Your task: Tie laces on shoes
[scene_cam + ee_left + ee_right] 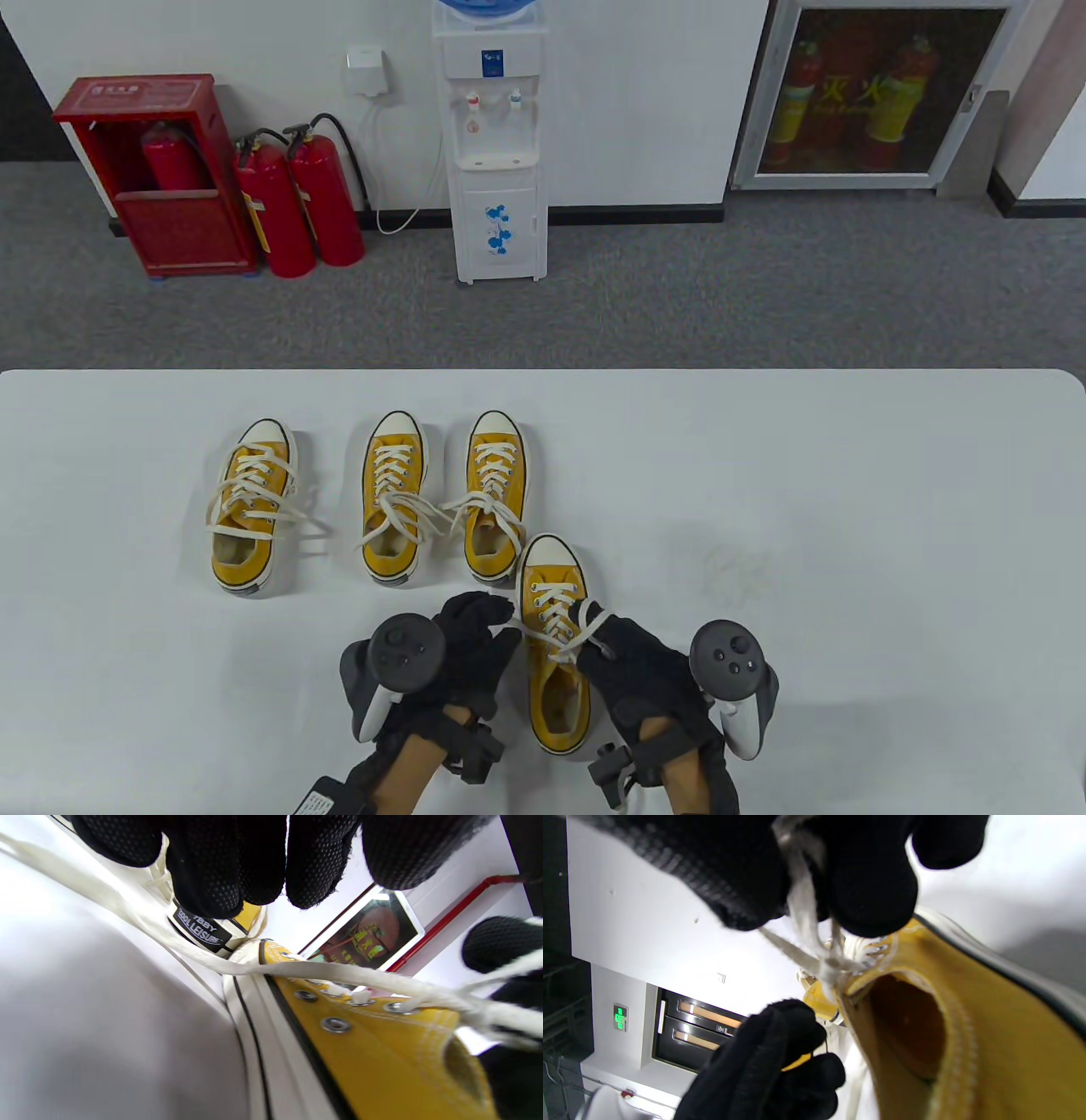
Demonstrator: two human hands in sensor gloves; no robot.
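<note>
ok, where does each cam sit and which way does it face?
Table view: overhead, facing down and outward at four yellow shoes; both hands, left hand and right hand, plus trackers.
Left wrist view: low beside the near shoe, facing along its lace; left fingertips show.
Right wrist view: behind its heel opening, facing up; both hands show.
Shared: near shoe, lace.

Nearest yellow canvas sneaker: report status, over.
Left hand and right hand each pinch a cream lace end. Nearest yellow canvas sneaker half-knotted, bow not formed. Three more yellow sneakers behind, nothing obstructing.
</note>
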